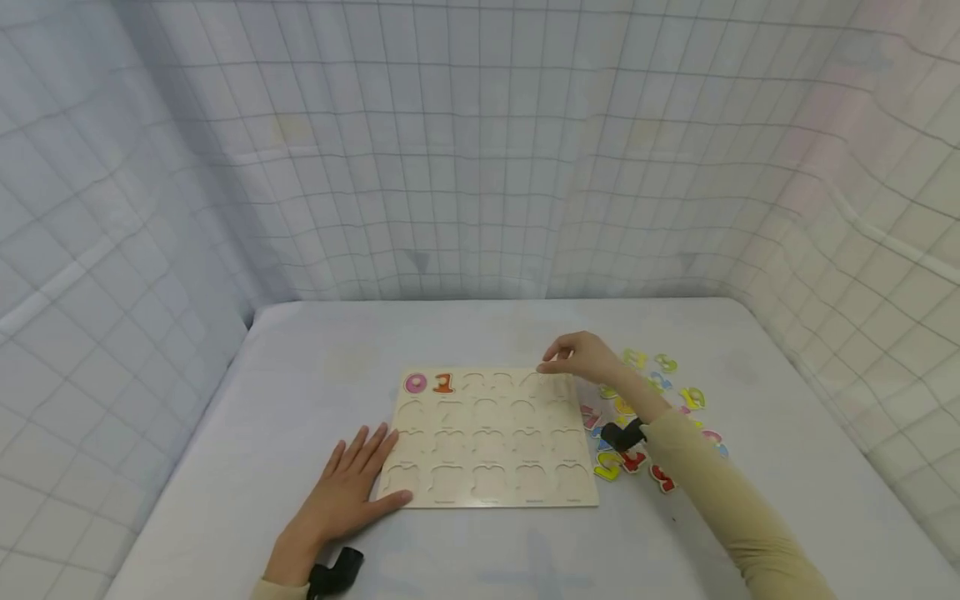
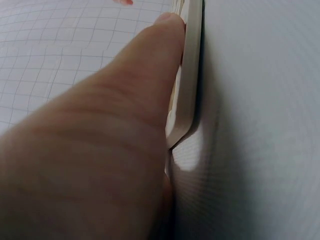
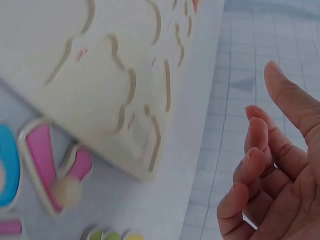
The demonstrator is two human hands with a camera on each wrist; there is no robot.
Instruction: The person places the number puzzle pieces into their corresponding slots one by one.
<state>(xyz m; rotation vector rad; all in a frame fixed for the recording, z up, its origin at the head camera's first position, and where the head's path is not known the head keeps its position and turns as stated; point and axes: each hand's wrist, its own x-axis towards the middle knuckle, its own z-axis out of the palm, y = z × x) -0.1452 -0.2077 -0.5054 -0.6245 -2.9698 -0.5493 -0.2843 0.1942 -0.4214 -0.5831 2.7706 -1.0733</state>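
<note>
A pale wooden number puzzle board [image 1: 468, 423] with rows of cut-out recesses lies on the white table. A pink 0 [image 1: 416, 383] and an orange 1 [image 1: 443, 383] sit in its top-left recesses. My left hand [image 1: 348, 483] lies flat with fingers spread, fingertips on the board's left edge and thumb [image 2: 145, 65] along the near-left corner. Over the board's far-right part hovers my right hand [image 1: 581, 357]. Its fingers [image 3: 250, 167] are loosely bent, the thumb stands apart, and no piece shows between them.
Loose coloured number pieces lie scattered right of the board, some hidden under the right forearm. Among them are a yellow piece [image 1: 607, 467], a red piece [image 1: 663, 478] and a pink piece [image 3: 40, 160] near the board's edge. Gridded white curtains [image 1: 480, 167] surround the table [image 1: 300, 375].
</note>
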